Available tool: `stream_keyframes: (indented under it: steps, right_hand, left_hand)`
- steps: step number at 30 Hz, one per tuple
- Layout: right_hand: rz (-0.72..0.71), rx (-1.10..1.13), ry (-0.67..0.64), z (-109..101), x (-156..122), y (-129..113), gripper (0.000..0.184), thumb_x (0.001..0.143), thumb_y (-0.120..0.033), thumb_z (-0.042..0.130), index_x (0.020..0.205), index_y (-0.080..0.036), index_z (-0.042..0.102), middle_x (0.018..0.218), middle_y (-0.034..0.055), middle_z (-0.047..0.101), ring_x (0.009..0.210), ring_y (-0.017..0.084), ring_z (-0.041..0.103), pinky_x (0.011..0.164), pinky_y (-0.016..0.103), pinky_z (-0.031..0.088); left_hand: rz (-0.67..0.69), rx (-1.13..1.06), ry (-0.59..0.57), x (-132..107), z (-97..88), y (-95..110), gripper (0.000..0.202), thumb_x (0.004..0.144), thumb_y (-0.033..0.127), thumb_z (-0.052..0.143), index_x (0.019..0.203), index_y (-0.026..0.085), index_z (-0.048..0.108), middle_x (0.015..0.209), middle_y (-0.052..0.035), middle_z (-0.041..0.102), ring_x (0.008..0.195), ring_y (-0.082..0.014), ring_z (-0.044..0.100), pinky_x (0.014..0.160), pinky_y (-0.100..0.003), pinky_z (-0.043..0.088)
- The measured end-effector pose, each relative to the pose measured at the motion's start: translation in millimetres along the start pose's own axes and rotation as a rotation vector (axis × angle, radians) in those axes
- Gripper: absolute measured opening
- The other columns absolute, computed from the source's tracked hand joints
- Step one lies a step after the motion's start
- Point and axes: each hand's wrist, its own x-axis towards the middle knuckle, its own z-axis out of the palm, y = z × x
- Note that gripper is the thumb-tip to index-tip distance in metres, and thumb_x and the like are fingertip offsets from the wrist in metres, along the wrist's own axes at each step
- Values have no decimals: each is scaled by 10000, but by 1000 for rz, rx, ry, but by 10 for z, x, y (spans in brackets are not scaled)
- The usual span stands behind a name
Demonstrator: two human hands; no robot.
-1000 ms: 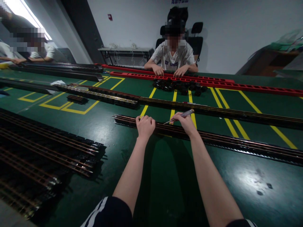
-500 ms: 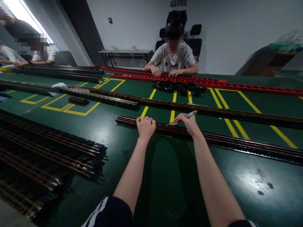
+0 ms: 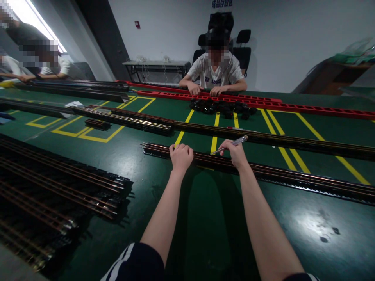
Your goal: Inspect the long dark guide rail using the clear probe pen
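A long black strip with copper-coloured rods [image 3: 287, 178] lies crosswise on the green table in front of me. My left hand [image 3: 181, 158] is closed over this strip near its left end, fingers curled over the far edge. In my right hand [image 3: 236, 155] is a screwdriver [image 3: 239, 140] with a clear handle, held like a pen. Its thin shaft slants down to the left, and the tip is at the strip, between my hands. Whether the tip touches the rods is too small to tell.
Several similar strips [image 3: 58, 171] lie at the left front. Another long row [image 3: 263, 137] runs behind mine, with a short piece [image 3: 97, 124] near it. Farther back are black parts [image 3: 225, 107] and red slotted rails [image 3: 307, 108]. A co-worker [image 3: 215, 74] sits opposite; others are at the left.
My right hand and the screwdriver have shifted slightly to the right along the strip. My left hand stays in the same place on it.
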Motion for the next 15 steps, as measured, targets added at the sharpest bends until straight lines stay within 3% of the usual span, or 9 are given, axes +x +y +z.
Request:
stream_keyframes:
  steps: [15]
  right_hand:
    - [-21, 28, -6, -1, 14, 26, 199, 647, -221, 545, 468, -180, 619, 421, -13, 562, 441, 117, 529, 559, 265, 438]
  left_hand:
    - [45, 26, 24, -11, 52, -38, 330, 879, 234, 385, 711, 203, 668, 848, -39, 715, 799, -187, 611, 914, -405, 328]
